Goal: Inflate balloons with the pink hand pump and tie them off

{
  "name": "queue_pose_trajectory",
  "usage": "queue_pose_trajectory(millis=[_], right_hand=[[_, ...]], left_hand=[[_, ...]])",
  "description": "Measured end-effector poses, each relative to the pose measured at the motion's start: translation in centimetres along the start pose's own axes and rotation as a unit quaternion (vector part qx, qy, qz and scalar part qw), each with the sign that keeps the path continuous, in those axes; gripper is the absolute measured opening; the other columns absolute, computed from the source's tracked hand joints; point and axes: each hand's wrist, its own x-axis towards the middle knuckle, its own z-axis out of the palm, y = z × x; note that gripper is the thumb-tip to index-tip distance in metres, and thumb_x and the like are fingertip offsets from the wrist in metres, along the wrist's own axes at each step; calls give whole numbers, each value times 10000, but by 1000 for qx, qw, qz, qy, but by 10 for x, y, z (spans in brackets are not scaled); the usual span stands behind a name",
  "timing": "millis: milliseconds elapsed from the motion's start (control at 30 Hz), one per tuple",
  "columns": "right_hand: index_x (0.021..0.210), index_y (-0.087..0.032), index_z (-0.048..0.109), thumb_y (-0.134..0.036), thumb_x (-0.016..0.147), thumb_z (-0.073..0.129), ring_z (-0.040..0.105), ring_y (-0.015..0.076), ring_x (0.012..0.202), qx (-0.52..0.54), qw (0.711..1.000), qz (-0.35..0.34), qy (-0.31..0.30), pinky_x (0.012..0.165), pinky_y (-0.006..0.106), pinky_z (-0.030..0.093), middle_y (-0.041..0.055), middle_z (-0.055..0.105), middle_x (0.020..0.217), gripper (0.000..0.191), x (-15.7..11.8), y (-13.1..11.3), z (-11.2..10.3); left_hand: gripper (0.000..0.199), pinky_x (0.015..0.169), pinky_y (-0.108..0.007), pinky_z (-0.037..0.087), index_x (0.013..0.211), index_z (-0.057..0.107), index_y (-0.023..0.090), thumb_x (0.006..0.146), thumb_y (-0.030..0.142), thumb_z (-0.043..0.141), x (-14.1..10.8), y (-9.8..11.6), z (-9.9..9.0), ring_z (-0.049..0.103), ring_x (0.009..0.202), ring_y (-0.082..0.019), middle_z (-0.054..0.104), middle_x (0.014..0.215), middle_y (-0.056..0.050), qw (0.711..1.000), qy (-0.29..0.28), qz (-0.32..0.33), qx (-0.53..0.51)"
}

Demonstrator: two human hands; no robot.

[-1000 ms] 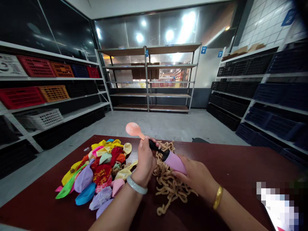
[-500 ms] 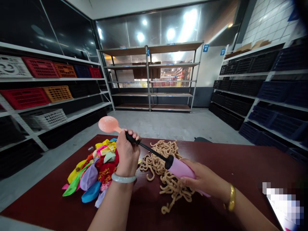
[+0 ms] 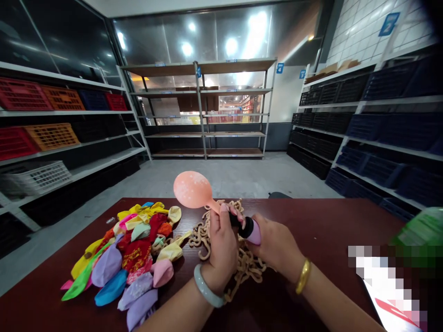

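While the left hand (image 3: 223, 243) grips the peach balloon (image 3: 193, 189) by its neck, the right hand (image 3: 277, 245) clasps the purple pump (image 3: 255, 234).

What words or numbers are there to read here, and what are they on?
"2": on the big blue sign, upper right.
"4": on the middle blue sign, just right of the back shelf.
"3", probably: on the small blue sign beside it.
Too small to read: the post sign and edge labels on that shelf.
Too blurred to tell if it's writing: gold marks on the red balloon.
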Motion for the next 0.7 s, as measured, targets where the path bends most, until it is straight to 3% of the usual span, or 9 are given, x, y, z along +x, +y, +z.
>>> queue_pose_trajectory(millis=[167, 467, 567, 700], right_hand=[[928, -226, 510, -387, 769, 621, 647, 222, 741, -1, 999, -8, 34, 572, 289, 293, 41, 685, 844, 253, 4, -5, 4], [950, -222, 550, -546, 822, 562, 676, 243, 773, -64, 998, 15, -14, 600, 297, 358, 59, 698, 853, 348, 19, 30, 5], [956, -220, 558, -568, 815, 563, 683, 249, 801, -80, 996, 29, -21, 621, 300, 375, 68, 703, 867, 375, 21, 39, 3], [925, -231, 564, -551, 799, 581, 683, 246, 797, -87, 995, 39, -13, 610, 294, 362, 53, 708, 865, 344, 18, 41, -1]], left_hand=[[189, 600, -241, 459, 810, 479, 205, 896, 345, 573, 6, 6, 1, 529, 622, -107, 528, 718, 15, 1000, 4, 23, 21], [243, 543, -241, 427, 827, 444, 207, 789, 269, 677, 82, 32, -38, 543, 591, -110, 521, 705, 36, 992, 86, 92, -28], [256, 536, -236, 418, 828, 436, 207, 788, 296, 673, 86, 30, -32, 534, 573, -103, 511, 693, 42, 989, 99, 109, -29], [261, 524, -233, 416, 821, 425, 209, 814, 336, 653, 65, 5, -11, 523, 567, -100, 502, 699, 44, 988, 116, 102, -21]])
